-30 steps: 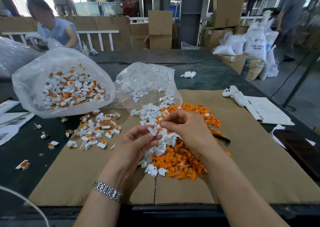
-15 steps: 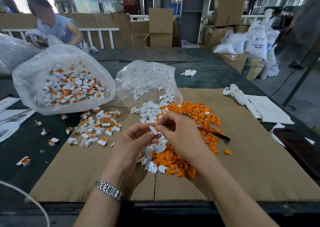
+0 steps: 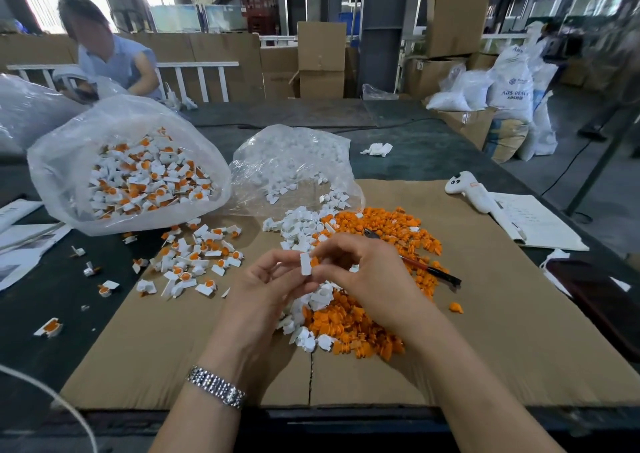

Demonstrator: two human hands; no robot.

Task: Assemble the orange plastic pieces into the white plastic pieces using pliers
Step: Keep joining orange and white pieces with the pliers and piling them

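— Both hands sit slightly higher over the pile than half a second ago, and the pliers, hidden under the right wrist a second ago, now lie in plain sight on the orange heap. What is being held?

— At a factory bench, the left hand pinches a white plastic piece between thumb and fingertips. The right hand meets it from the other side, fingers curled, pressing an orange plastic piece against the white one. The hands are together, raised just above the loose parts.

— Where are the rest of the parts?

— A pile of orange pieces mixed with white pieces spreads over a cardboard sheet beneath the hands. Assembled pieces lie scattered to the left, some on the dark table. A large plastic bag at far left holds more assembled pieces; a smaller clear bag beside it holds white ones.

— Anything else?

— A metal watch circles the left wrist. A white handheld device rests on papers at right. Another person works at the far side.
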